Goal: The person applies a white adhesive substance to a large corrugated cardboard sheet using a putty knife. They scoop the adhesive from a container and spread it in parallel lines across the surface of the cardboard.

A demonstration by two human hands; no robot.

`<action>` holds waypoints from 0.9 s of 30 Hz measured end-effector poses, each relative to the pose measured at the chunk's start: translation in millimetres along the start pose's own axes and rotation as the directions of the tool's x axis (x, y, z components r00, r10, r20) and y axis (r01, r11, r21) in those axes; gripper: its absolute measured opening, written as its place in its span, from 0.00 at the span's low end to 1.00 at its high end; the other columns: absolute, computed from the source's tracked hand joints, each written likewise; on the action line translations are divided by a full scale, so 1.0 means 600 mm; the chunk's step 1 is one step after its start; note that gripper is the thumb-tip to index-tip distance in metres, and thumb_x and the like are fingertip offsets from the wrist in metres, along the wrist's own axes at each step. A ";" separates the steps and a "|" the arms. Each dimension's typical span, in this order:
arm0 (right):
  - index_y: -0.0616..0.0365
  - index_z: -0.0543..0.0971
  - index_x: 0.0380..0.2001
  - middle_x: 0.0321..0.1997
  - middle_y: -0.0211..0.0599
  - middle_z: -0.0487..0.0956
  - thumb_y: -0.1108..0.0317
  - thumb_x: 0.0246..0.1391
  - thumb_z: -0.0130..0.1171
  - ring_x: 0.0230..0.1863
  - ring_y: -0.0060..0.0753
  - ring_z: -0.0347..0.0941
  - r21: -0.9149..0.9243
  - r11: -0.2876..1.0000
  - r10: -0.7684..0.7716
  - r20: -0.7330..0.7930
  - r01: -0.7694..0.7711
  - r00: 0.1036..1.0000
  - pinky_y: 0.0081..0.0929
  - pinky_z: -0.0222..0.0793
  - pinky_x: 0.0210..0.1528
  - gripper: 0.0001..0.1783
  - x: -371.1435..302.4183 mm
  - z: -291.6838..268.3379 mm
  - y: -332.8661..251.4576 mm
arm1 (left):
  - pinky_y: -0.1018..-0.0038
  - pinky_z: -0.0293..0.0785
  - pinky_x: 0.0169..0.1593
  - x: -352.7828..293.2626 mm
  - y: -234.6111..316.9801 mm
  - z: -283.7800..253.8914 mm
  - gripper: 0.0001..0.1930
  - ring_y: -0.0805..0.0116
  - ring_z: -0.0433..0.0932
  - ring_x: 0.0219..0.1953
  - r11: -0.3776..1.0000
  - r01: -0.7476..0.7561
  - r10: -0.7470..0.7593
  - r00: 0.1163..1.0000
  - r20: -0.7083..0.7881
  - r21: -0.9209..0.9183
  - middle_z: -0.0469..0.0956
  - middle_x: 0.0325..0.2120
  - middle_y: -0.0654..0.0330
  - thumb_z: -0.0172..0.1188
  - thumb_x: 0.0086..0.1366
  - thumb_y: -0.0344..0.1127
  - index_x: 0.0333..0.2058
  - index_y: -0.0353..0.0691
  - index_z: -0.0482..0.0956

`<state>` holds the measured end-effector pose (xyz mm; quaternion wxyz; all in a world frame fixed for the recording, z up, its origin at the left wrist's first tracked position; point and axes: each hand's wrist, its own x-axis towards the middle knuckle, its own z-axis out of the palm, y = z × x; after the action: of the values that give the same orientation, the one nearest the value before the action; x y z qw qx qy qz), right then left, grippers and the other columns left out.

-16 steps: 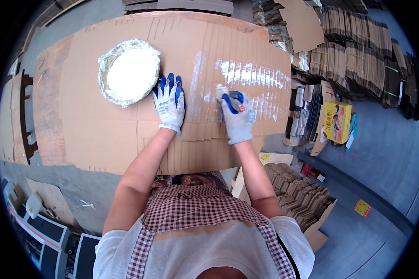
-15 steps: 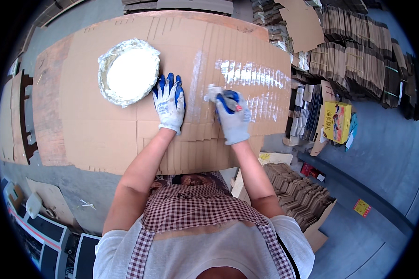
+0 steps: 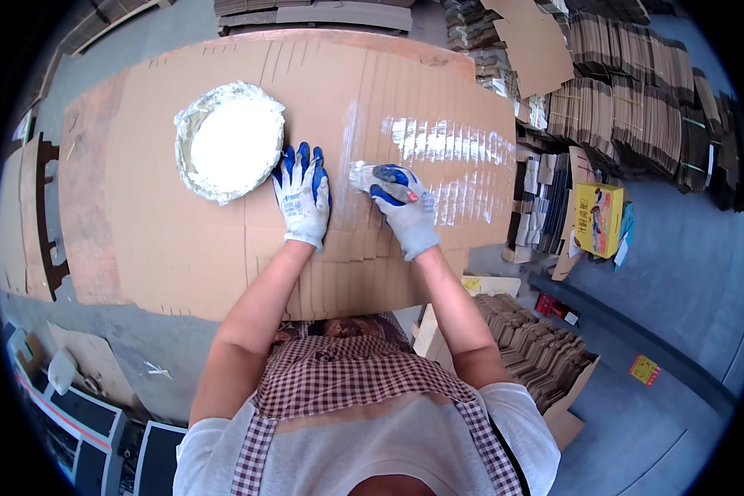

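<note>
The right hand [image 3: 405, 213] grips a brush [image 3: 361, 176] over the cardboard [image 3: 182, 256]. The left hand [image 3: 302, 198] lies flat, spread wide, beside the bowl [image 3: 236, 149].

Upper R, tied bundles of folded cdbd [image 3: 628, 120] stood in rows nr a big flat cdbd pc. [image 3: 539, 51], w/ a yellow printed box [image 3: 599, 219] below, a lt-blue item [image 3: 627, 225] partly hidden just behind it & upright dark-and-white pcs. [image 3: 540, 198] to its L. Lower R, a brown cdbd stack [image 3: 525, 343] sat nr a dark bar [image 3: 636, 326] on the grey floor [image 3: 694, 397], w/ a small red item [image 3: 545, 304] & a yellow-and-red label [image 3: 644, 369] close by. Far L was a dk-brown frame [image 3: 43, 207], w/ a white container [image 3: 61, 370] & black-and-grey panels [image 3: 89, 409] lower down, plus white scraps [image 3: 157, 370] on the floor.
</note>
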<state>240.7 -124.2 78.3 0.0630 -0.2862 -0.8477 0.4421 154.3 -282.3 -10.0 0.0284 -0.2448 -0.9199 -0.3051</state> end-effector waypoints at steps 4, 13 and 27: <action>0.56 0.76 0.46 0.49 0.40 0.76 0.67 0.48 0.67 0.49 0.40 0.75 -0.068 0.997 -0.043 -0.109 0.035 0.993 0.32 0.71 0.53 0.20 0.046 -0.022 -0.007 | 0.48 0.44 0.69 -0.002 -0.007 0.001 0.22 0.48 0.55 0.69 1.000 0.003 -0.003 1.000 0.000 0.018 0.65 0.64 0.56 0.48 0.69 0.39 0.60 0.47 0.71; 0.56 0.78 0.44 0.46 0.41 0.78 0.67 0.46 0.67 0.50 0.45 0.76 -0.071 0.996 0.036 -0.228 -0.053 0.973 0.32 0.71 0.54 0.19 0.104 -0.051 0.039 | 0.48 0.44 0.70 0.000 -0.004 -0.003 0.23 0.48 0.53 0.69 1.000 0.024 -0.025 0.999 0.026 0.012 0.63 0.65 0.56 0.48 0.68 0.39 0.61 0.48 0.70; 0.57 0.80 0.41 0.43 0.44 0.79 0.63 0.46 0.68 0.45 0.48 0.77 0.052 0.996 -0.056 -0.196 0.067 0.979 0.33 0.71 0.52 0.18 0.155 -0.004 -0.013 | 0.48 0.44 0.70 0.001 -0.001 -0.006 0.24 0.47 0.52 0.70 0.999 0.033 -0.033 0.998 0.055 0.000 0.62 0.65 0.56 0.50 0.67 0.38 0.62 0.48 0.70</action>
<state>161.4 -75.7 72.5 0.1674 -0.2998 -0.8328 0.4343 152.8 -284.6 -7.5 -0.0019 -0.2378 -0.9242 -0.2989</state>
